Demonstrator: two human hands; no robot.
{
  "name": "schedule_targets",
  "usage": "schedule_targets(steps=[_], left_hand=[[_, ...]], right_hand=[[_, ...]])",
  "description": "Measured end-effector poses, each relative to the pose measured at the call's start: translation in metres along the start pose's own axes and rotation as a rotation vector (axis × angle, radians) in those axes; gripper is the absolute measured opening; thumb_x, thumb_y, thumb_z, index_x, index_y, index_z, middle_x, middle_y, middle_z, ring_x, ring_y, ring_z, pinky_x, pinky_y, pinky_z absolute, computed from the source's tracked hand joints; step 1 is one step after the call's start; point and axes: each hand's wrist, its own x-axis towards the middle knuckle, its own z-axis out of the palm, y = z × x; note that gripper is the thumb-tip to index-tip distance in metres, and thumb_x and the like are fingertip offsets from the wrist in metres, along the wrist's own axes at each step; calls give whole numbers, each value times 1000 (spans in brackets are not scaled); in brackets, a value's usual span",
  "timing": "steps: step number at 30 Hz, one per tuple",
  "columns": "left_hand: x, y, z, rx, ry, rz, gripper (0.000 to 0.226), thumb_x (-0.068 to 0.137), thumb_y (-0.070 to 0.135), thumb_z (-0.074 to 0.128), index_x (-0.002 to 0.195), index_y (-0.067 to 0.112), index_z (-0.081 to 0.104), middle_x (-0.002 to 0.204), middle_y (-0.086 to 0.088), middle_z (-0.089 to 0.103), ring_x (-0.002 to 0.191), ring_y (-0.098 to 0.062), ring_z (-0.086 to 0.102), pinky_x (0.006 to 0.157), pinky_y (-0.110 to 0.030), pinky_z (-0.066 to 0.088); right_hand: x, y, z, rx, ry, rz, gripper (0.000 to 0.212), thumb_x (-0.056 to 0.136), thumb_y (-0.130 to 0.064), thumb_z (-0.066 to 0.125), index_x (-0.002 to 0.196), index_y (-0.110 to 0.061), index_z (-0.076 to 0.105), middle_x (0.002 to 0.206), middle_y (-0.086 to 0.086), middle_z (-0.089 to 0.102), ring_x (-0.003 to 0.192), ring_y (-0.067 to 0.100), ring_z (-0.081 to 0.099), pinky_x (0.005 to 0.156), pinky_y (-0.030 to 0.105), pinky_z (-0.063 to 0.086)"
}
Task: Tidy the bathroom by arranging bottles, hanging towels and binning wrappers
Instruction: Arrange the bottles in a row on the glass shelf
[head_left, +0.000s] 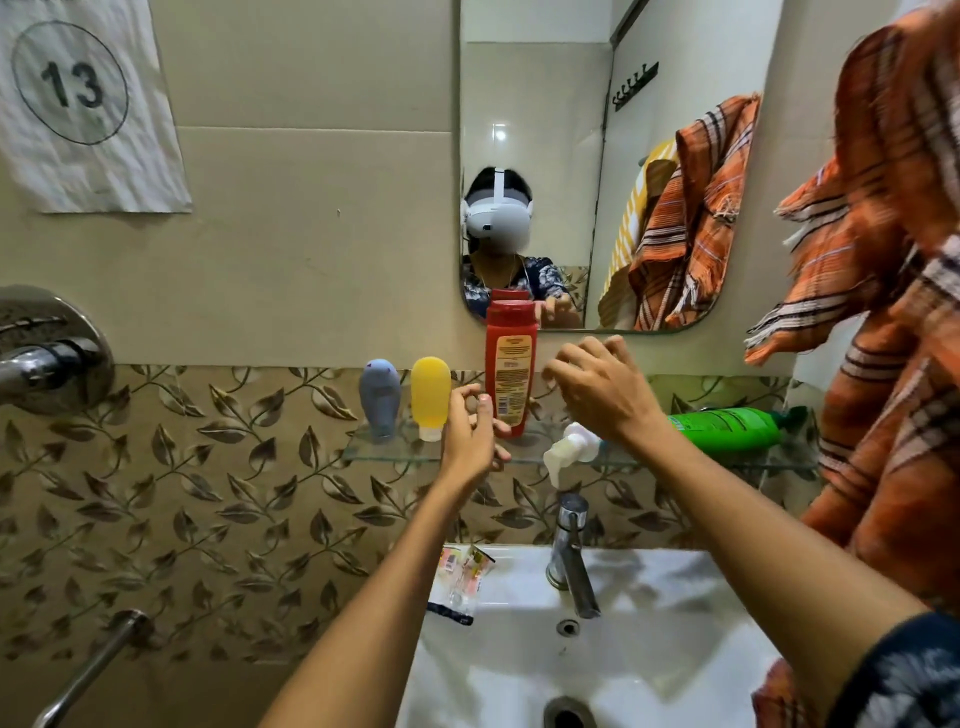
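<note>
Red bottle (509, 374) upright between hands

A home bathroom is shown. A white ceramic washbasin (649, 660) with a chrome tap (571, 551) is set against beige wall tiles (311, 208) with a leaf-patterned border. A rounded wall mirror (535, 104) is mounted above a clear glass shelf (395, 451) on which toiletry bottles are kept. An orange checked towel (893, 312) is hung at the right.

Both forearms are bare from wrist to elbow, and the left hand (470, 441) and right hand (597, 387) wear no rings or gloves. A dark blue sleeve (904, 680) with a pale blurred print covers the right upper arm.
</note>
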Motion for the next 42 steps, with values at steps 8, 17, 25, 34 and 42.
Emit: schedule_targets(steps=[8, 17, 25, 34, 42], left_hand=[[33, 27, 29, -316, -62, -460, 60, 93, 61, 18, 140, 23, 24, 83, -15, 67, 48, -22, 67, 40, -31, 55], [64, 43, 18, -564, -96, -791, 67, 85, 61, 48, 90, -5, 50, 89, -26, 59, 96, -39, 60, 89, -43, 52], [71, 38, 9, -614, -246, -856, 15, 83, 8, 59, 80, -6, 57, 90, -23, 60, 66, -45, 66, 52, -49, 55], [62, 81, -4, -577, -379, -427, 17, 92, 5, 50, 108, 2, 49, 99, -20, 62, 84, -26, 67, 65, -38, 59], [64, 57, -3, -226, -165, -73, 60, 86, -12, 51, 139, 7, 30, 131, -17, 49, 114, -28, 53, 90, -43, 48]], right_hand=[[-39, 12, -10, 438, -397, 787, 24, 89, -23, 53, 111, -13, 55, 116, 15, 56, 106, 36, 55, 81, 36, 43], [-29, 19, 1, 278, -815, 442, 69, 79, -31, 68, 140, -34, 36, 135, 4, 36, 122, 30, 48, 92, 43, 43], [-30, 28, 29, 195, -707, 240, 66, 80, -42, 68, 137, -30, 37, 137, 3, 42, 127, 27, 42, 98, 40, 37], [-26, 82, -10, 1309, -655, 555, 53, 102, -11, 33, 149, -20, 11, 122, 2, 49, 85, 4, 56, 71, 19, 47], [-5, 66, -5, 1427, -466, 817, 49, 99, -40, 32, 143, -17, 26, 140, 10, 43, 122, 38, 50, 83, 45, 50]])
